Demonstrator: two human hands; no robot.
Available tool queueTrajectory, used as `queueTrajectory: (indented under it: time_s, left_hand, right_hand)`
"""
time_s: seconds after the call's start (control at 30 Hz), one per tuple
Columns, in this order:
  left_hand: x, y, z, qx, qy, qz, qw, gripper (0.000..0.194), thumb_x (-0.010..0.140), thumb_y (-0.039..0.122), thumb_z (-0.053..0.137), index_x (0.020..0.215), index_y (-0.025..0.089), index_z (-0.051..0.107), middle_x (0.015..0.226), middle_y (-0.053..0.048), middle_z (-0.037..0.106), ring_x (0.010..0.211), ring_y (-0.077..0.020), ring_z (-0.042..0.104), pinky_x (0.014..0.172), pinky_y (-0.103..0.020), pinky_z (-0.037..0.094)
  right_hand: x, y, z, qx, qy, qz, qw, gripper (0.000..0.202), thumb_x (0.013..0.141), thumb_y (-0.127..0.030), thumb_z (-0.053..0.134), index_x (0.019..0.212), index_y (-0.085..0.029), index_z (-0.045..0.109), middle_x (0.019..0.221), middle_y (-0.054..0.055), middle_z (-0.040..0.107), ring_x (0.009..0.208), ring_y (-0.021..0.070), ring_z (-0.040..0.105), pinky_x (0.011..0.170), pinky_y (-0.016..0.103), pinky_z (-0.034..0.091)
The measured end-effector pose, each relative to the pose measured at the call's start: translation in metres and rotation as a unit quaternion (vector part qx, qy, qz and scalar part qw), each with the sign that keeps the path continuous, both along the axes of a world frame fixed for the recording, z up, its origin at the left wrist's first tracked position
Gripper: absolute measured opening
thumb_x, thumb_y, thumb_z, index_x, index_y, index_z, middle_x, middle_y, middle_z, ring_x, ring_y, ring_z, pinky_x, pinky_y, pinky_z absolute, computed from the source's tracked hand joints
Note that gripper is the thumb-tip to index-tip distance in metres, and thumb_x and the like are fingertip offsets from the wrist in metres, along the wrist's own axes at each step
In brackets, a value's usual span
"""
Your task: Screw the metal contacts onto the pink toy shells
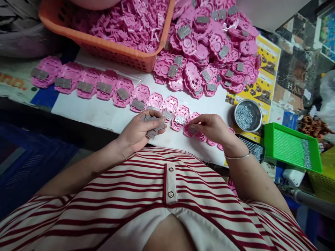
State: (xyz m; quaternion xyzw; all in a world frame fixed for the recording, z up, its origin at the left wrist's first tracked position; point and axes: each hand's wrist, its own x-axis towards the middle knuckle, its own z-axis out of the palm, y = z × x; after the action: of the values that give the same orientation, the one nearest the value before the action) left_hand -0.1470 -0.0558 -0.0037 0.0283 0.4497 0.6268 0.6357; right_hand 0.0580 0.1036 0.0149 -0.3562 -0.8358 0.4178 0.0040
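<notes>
A row of pink plastic shells (140, 96) runs along the front of the table, many with a flat grey plate (104, 87) lying on them. My left hand (142, 129) is closed round several loose grey plates (153, 126), just in front of the row. Further right, my right hand (209, 127) reaches down over a pink shell (188, 129), fingers pinched on a grey plate (193, 129) that is mostly hidden by them. Beside it, another shell (181, 113) carries a plate across its lower part. Several shells under my right wrist are partly covered.
An orange basket (104, 45) of small pink parts stands at the back, beside a heap of pink shells (193, 75), many with plates. At right are a metal bowl (259, 113) of small screws, a black tray (261, 148) and a green tray (272, 139) holding small metal pieces.
</notes>
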Motion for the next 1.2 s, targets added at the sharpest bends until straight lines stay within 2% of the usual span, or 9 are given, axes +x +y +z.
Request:
queueTrajectory:
  time_s: [0.17,0.3,0.4,0.47,0.6,0.7,0.8,0.97,1.2]
  left_hand:
    - [0.003,0.005,0.003,0.007,-0.009,-0.003,1.000,0.027,0.070,0.014,0.085,0.085,0.015,0.063,0.072,0.000,0.066,0.068,-0.0109,0.067,0.062,-0.018,0.057]
    - [0.011,0.011,0.006,-0.004,-0.023,-0.003,1.000,0.020,0.077,0.018,0.081,0.084,0.014,0.063,0.075,-0.001,0.066,0.067,-0.0119,0.066,0.058,-0.020,0.058]
    - [0.017,0.015,0.008,0.008,-0.046,-0.017,0.999,0.019,0.086,0.029,0.074,0.088,0.013,0.064,0.078,-0.002,0.064,0.063,-0.0119,0.065,0.057,-0.022,0.058]
    - [0.020,0.015,0.009,0.011,-0.059,-0.022,0.998,0.022,0.090,0.035,0.069,0.092,0.013,0.065,0.080,-0.002,0.064,0.060,-0.0112,0.063,0.056,-0.025,0.059]
    - [0.023,0.013,0.009,-0.005,-0.067,-0.030,0.997,0.023,0.090,0.032,0.068,0.103,0.014,0.065,0.084,-0.003,0.064,0.062,-0.0126,0.063,0.057,-0.028,0.060]
    - [0.022,0.010,0.009,-0.005,-0.075,-0.056,0.996,0.023,0.085,0.022,0.073,0.104,0.012,0.066,0.084,-0.003,0.064,0.068,-0.0135,0.065,0.058,-0.027,0.061]
    - [0.021,0.009,0.007,-0.001,-0.078,-0.066,0.995,0.027,0.078,0.008,0.074,0.104,0.013,0.067,0.090,-0.005,0.067,0.075,-0.0151,0.068,0.062,-0.026,0.062]
    - [0.020,0.010,0.003,-0.031,-0.063,-0.054,0.996,0.024,0.077,0.005,0.074,0.097,0.012,0.064,0.085,-0.005,0.069,0.070,-0.0162,0.070,0.059,-0.025,0.061]
    - [0.021,0.012,0.003,-0.038,-0.062,-0.047,0.996,0.016,0.081,0.008,0.073,0.092,0.013,0.063,0.082,-0.004,0.069,0.066,-0.0157,0.071,0.055,-0.023,0.060]
  right_hand:
    - [-0.005,-0.003,0.012,0.124,0.054,-0.068,0.988,0.018,0.084,-0.032,0.068,0.096,-0.020,0.076,0.091,0.006,0.067,0.068,0.0125,0.054,0.068,0.030,0.044]
    - [-0.020,-0.025,0.023,0.089,0.103,-0.018,0.991,0.016,0.088,-0.033,0.065,0.092,-0.019,0.073,0.084,0.004,0.065,0.069,0.0134,0.055,0.067,0.029,0.044]
    - [-0.032,-0.044,0.022,0.079,0.101,0.031,0.991,0.031,0.089,-0.045,0.065,0.106,-0.019,0.069,0.095,0.007,0.065,0.074,0.0148,0.057,0.070,0.030,0.045]
    - [-0.038,-0.051,0.019,0.092,0.077,0.028,0.992,0.041,0.088,-0.050,0.066,0.116,-0.019,0.066,0.103,0.009,0.064,0.077,0.0160,0.058,0.071,0.032,0.045]
    - [-0.044,-0.054,0.016,0.084,0.010,0.019,0.996,0.043,0.086,-0.042,0.069,0.123,-0.022,0.064,0.104,0.008,0.061,0.079,0.0174,0.057,0.072,0.034,0.045]
    - [-0.045,-0.054,0.013,0.054,0.037,0.017,0.998,0.032,0.086,-0.033,0.068,0.116,-0.022,0.068,0.097,0.006,0.058,0.081,0.0172,0.056,0.074,0.034,0.046]
    - [-0.046,-0.055,0.006,-0.031,0.139,-0.061,0.988,0.019,0.083,-0.031,0.069,0.099,-0.021,0.072,0.091,0.005,0.058,0.080,0.0162,0.057,0.072,0.032,0.049]
    - [-0.046,-0.058,-0.004,-0.237,0.229,-0.197,0.924,0.034,0.073,-0.048,0.079,0.091,-0.021,0.070,0.087,0.003,0.064,0.075,0.0143,0.059,0.067,0.030,0.053]
    - [-0.046,-0.062,-0.006,-0.256,0.276,-0.214,0.901,0.034,0.071,-0.045,0.081,0.092,-0.022,0.067,0.090,0.002,0.065,0.074,0.0137,0.059,0.069,0.030,0.054]
